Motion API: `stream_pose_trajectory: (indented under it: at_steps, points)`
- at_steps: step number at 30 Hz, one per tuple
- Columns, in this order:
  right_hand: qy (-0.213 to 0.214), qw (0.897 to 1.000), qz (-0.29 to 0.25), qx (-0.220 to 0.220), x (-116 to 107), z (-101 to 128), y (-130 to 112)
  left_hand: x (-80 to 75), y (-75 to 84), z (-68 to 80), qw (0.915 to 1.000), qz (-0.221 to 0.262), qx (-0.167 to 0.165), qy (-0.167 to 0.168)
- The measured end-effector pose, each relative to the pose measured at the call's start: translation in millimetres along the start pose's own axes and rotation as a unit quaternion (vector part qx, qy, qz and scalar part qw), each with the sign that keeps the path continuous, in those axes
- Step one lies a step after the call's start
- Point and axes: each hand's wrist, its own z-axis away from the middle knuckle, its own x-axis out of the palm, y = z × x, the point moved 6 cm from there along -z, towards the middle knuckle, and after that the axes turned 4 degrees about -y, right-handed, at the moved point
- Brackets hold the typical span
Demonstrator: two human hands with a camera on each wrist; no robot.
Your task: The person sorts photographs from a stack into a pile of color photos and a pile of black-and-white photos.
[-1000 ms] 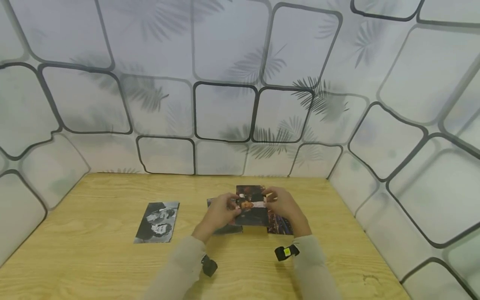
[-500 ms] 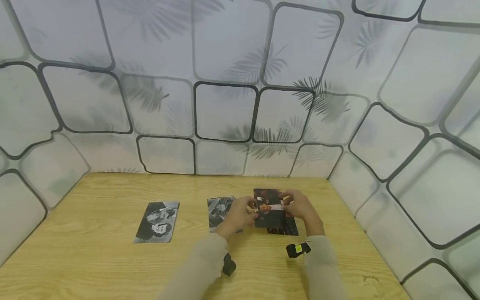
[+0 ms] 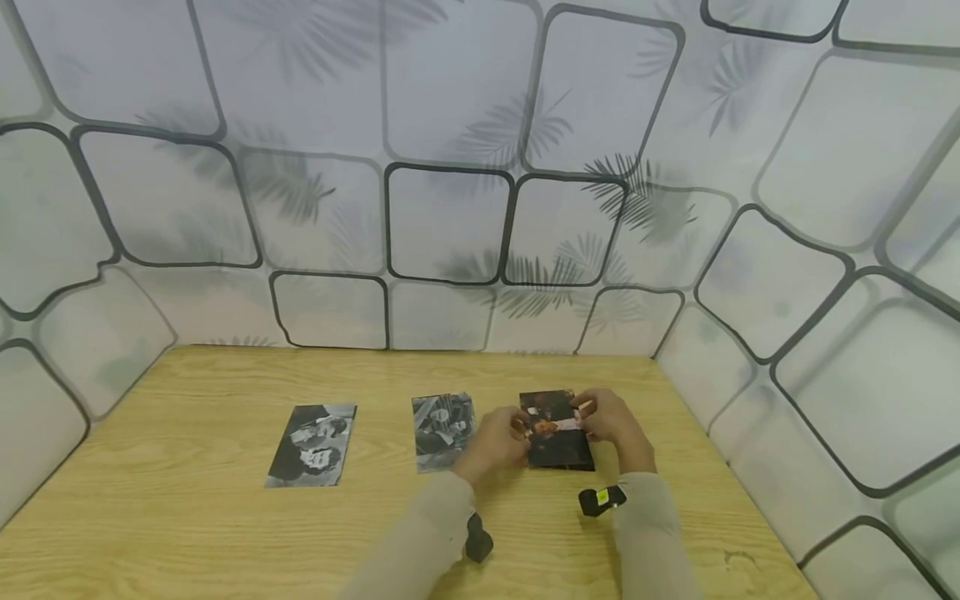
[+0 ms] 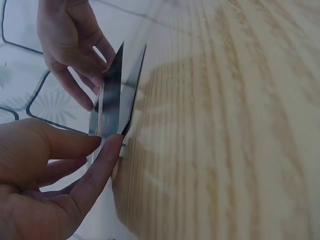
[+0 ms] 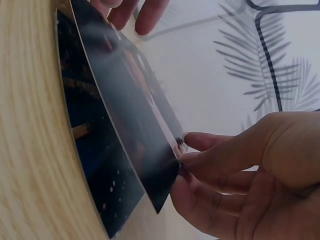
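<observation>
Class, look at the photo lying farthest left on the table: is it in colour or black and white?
Black and white: the leftmost photo on the wooden table shows grey tones only, clearest in the head view.

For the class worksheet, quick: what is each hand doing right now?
Left hand: pinches the left edge of the dark glossy colour photo print.
Right hand: pinches that print's right edge.

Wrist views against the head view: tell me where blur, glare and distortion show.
Head view: evenly lit, soft shadows under the hands, wall lines bowed by the wide lens, held photo small but fairly sharp. Left wrist view: left hand close and soft, photo edge-on with a pale sheen, its shadow on the table. Right wrist view: photo surface smeared and hazy, right hand large in frame.
</observation>
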Motion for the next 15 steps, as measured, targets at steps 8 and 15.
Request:
stream_pose_trajectory:
  at_steps: [8, 15]
  points:
    - [0.014, 1.0, 0.021, 0.007, 0.6, -2.2, 8.3, 5.0, -0.8, -2.9, 1.0, -0.007, 0.001, 0.007]
    - [0.009, 0.996, 0.084, -0.001, 0.8, -2.7, 10.3, 6.1, 2.7, -0.3, 1.0, 0.001, -0.001, 0.004]
